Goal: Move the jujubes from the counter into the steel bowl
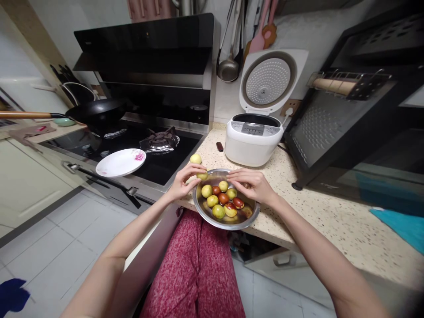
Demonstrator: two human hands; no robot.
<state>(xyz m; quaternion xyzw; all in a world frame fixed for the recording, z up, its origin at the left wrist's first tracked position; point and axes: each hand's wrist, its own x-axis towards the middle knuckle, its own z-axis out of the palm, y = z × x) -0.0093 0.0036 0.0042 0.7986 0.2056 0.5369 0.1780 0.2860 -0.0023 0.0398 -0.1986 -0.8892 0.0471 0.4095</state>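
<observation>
A steel bowl sits at the counter's front edge, holding several small green and red-brown fruits. My left hand pinches one green fruit at the bowl's far left rim. My right hand hovers over the bowl's right side, fingers curled and reaching among the fruits; whether it grips one is hidden. Another green fruit lies on the counter just beyond the bowl.
A white rice cooker with its lid up stands behind the bowl. Left is a black hob with a floral plate and a wok. A black rack fills the right; a teal cloth lies on the speckled counter.
</observation>
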